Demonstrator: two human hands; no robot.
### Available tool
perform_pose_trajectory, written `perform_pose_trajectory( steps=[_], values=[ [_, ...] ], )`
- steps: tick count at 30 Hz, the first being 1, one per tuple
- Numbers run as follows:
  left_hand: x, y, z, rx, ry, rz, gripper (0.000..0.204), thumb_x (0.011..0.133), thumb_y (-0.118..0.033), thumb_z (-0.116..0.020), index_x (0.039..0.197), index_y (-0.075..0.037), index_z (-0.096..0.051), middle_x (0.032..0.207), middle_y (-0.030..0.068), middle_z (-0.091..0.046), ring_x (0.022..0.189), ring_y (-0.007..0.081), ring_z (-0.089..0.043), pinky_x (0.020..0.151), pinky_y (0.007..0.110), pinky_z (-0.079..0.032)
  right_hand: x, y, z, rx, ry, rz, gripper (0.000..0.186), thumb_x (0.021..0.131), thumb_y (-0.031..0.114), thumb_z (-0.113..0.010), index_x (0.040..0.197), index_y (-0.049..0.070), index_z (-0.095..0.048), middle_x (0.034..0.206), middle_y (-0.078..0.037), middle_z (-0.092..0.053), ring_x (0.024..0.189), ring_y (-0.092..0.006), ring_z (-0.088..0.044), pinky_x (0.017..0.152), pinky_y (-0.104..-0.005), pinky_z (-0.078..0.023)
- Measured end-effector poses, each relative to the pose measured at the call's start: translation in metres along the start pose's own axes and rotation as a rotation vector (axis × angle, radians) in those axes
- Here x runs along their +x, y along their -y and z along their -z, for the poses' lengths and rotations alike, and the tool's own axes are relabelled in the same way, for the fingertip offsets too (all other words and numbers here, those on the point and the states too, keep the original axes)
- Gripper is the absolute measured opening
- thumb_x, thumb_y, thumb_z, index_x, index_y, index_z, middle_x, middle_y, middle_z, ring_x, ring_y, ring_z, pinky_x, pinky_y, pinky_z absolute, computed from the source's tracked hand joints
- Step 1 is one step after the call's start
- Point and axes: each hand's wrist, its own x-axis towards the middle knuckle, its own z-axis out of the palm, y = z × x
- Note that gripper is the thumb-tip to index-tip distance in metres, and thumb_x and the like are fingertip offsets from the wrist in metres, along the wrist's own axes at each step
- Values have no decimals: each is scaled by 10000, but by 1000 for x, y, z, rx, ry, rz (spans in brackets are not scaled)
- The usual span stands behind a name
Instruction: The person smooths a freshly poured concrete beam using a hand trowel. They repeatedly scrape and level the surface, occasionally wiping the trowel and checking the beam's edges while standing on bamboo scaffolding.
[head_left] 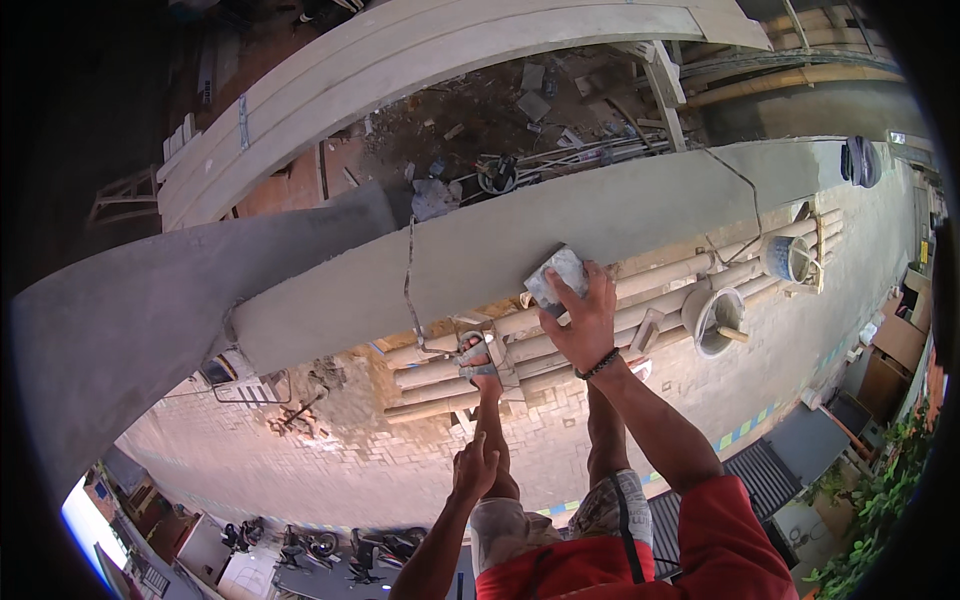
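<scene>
My right hand point(585, 330) is closed on a rectangular block point(556, 279) with a mottled white-grey face and dark sides. Whether it is foam or a float I cannot tell. The block is at the lower edge of a long grey plastered beam point(480, 245) and seems to touch it. A dark beaded bracelet point(598, 364) circles my right wrist. Lower down, my left hand point(475, 466) rests by my left leg, with its fingers loosely apart and nothing visible in them. My feet are on a bamboo-pole scaffold point(560, 345) below the beam.
On the poles to the right stand a bucket point(715, 322) with a wooden-handled tool and another bucket point(788, 258). Dark wire point(408, 285) crosses the beam. A dark bundle point(860, 162) lies at its right end. Paved ground point(390, 470) lies far below, with parked motorbikes point(385, 550).
</scene>
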Motion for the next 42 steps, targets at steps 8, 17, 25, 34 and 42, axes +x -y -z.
perform_pose_trajectory(
  steps=[8, 17, 25, 34, 42],
  values=[
    [3, 5, 4, -42, -35, 10, 584, 918, -281, -618, 1380, 52, -493, 1361, 270, -562, 1264, 399, -550, 1082, 461, -429, 37, -40, 25, -128, -63, -49, 603, 765, 242, -778, 1344, 188, -618, 1312, -290, -443, 1207, -469, -446, 988, -558, -405],
    [8, 0, 14, 13, -39, -24, 567, 914, -277, -619, 1376, 31, -503, 1322, 262, -588, 1217, 410, -572, 1057, 480, -435, -3, -26, 13, -52, 10, 27, 588, 710, 269, -787, 1283, 213, -672, 1325, -276, -432, 1249, -467, -428, 1021, -568, -386],
    [6, -32, 32, 83, -40, -86, 564, 904, -266, -626, 1361, 44, -511, 1287, 263, -609, 1176, 413, -597, 1038, 486, -447, 7, -120, 83, -178, -224, -331, 608, 759, 243, -792, 1330, 149, -607, 1282, -282, -456, 1162, -452, -466, 980, -518, -414],
    [33, -141, 47, 107, -117, -403, 568, 855, -171, -676, 1352, 54, -516, 1230, 274, -619, 1111, 442, -604, 984, 501, -459, -145, -114, 152, 1146, -171, -886, 639, 819, 205, -770, 1380, -5, -549, 1305, -167, -565, 1168, -237, -572, 933, -371, -513],
    [68, -265, 45, 107, -203, -588, 558, 891, -153, -671, 1388, 25, -491, 1297, 254, -584, 1172, 420, -558, 1027, 488, -418, -44, -249, 205, 318, -409, -518, 612, 823, 316, -781, 1353, 81, -588, 1266, -195, -531, 1146, -311, -537, 944, -413, -483]
  ],
)
